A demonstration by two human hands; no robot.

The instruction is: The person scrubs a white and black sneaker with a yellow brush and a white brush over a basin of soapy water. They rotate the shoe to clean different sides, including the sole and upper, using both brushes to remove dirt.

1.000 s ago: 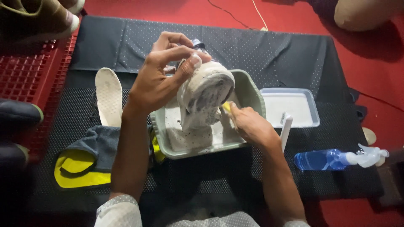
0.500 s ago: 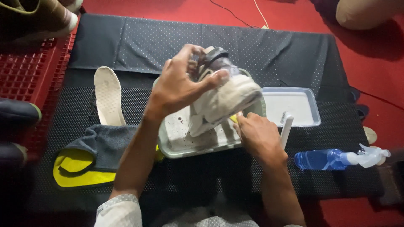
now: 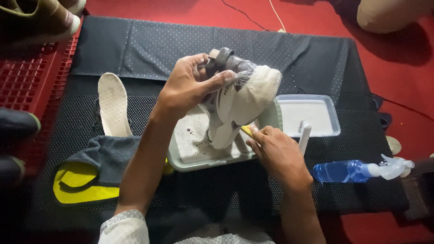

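Note:
My left hand point(image 3: 187, 88) grips a soapy white and grey sneaker point(image 3: 242, 101) by its heel end and holds it tilted over a pale green basin point(image 3: 199, 160) with foamy water in it. The toe points down and left into the basin, and the pale sole faces right. My right hand point(image 3: 275, 151) is closed on a yellow-handled brush point(image 3: 247, 131), only the tip of which shows, pressed against the sneaker's lower side.
A white insole point(image 3: 113, 104) lies left of the basin on the black dotted mat point(image 3: 280, 49). A grey and yellow cloth point(image 3: 90, 174) lies at front left. A clear tub of white liquid point(image 3: 309, 115), a white handle point(image 3: 304, 138) and a blue spray bottle point(image 3: 348, 171) are at right. Red crates with shoes point(image 3: 31, 68) stand left.
My left hand has turned the sneaker from sole-facing-me to tilted on its side, and lifted it slightly to the right. My right hand stays low at the basin's front edge with the brush.

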